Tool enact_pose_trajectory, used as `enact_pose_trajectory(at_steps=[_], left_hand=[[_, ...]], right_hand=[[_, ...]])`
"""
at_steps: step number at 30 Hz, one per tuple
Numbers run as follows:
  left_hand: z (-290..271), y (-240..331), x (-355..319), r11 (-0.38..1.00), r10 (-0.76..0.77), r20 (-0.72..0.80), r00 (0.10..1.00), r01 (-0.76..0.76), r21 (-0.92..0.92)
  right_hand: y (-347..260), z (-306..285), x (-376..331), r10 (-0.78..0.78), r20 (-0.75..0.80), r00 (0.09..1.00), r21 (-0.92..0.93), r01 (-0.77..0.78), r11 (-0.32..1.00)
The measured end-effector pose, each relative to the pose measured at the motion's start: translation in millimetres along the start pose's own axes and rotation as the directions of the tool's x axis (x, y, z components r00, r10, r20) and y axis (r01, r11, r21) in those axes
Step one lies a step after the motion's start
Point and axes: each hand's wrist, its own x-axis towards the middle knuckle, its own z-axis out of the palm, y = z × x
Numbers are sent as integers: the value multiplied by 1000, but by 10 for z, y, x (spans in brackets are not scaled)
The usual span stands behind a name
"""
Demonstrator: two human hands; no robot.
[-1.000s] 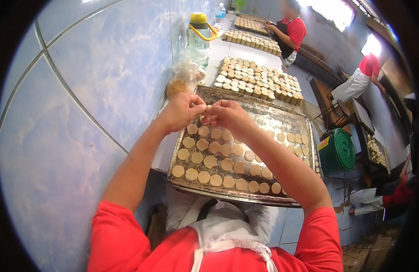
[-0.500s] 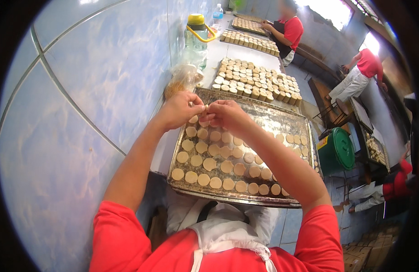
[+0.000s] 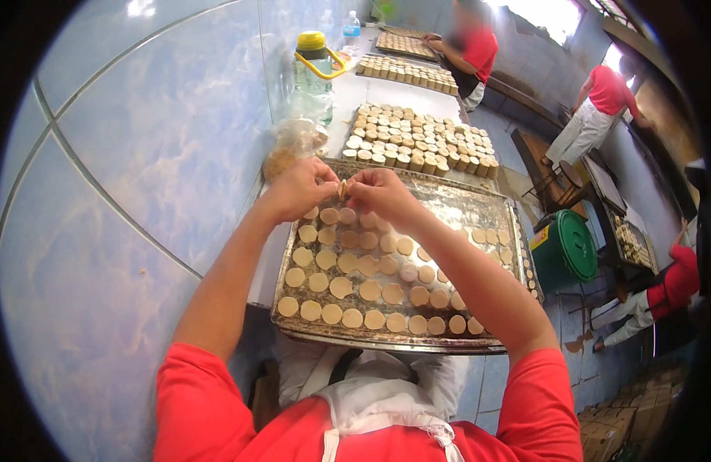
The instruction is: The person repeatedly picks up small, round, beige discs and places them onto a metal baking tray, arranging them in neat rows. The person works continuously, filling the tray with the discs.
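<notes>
Head view: stained tray (image 3: 465,203) on white table (image 3: 347,102) beside blue-tiled wall (image 3: 151,131).

Head view, left fisheye of the worn pair: set above the near side of the metal baking tray (image 3: 448,202), looking down and forward across it; tray close, around mid-frame, its far edge sloping down to the right. Wearer's left forearm (image 3: 236,258) and right forearm (image 3: 486,281) rise over it from the near side; white apron (image 3: 382,404) below it. Wide field takes in blue tiled wall (image 3: 140,185) left of tray, worktable (image 3: 347,94) receding beyond, lidded green bin (image 3: 567,246) at right.
</notes>
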Motion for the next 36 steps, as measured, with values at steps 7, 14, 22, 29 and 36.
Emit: enact_pose_trajectory(at_steps=[7,14,22,29,36], left_hand=[[99,33,-26,923,-1,-123,992,49,382],[-104,-365,7,991,-21,-276,961,56,122],[423,-1161,-314,988,-152,-589,794,102,-119],[646,-1334,-377,996,-63,-580,812,14,-87],[617,-1271,-395,994,-63,-543,838,1,-113]], right_hand=[[68,-116,-110,-308,-80,948,-744,149,651],[120,-833,-39,-308,-151,939,-767,85,635],[551,-1789,-120,-82,-267,960,-790,-170,589],[709,-1843,-115,116,-254,960,-872,-279,401],[797,-1836,-147,51,-276,960,-867,-272,417]])
